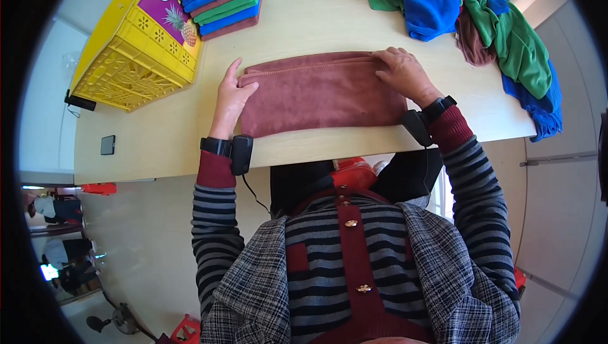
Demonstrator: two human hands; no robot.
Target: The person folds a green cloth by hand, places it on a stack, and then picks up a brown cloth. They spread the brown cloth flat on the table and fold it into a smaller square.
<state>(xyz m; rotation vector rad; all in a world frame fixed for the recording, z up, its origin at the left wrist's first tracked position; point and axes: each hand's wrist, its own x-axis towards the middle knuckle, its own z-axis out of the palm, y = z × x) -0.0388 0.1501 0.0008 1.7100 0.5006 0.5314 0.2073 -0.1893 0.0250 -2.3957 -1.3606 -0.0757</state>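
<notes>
A brown cloth (323, 97), folded into a long rectangle, lies flat on the table in front of me. Its layers and a stitched hem show along the far edge. At the cloth's left end is my left hand (233, 97), open, with the thumb apart from the fingers and its tip by the cloth's corner. My right hand (408, 75) is bent over the far right corner, its fingers and thumb closed on the cloth. The fingertips there are partly hidden.
A yellow plastic crate (139, 53) stands at the far left. Beside it is a stack of folded cloths (221, 2) in green, blue and brown. Loose cloths (437, 2) are heaped far right, hanging over the edge. A small dark flat object (108, 145) lies at left.
</notes>
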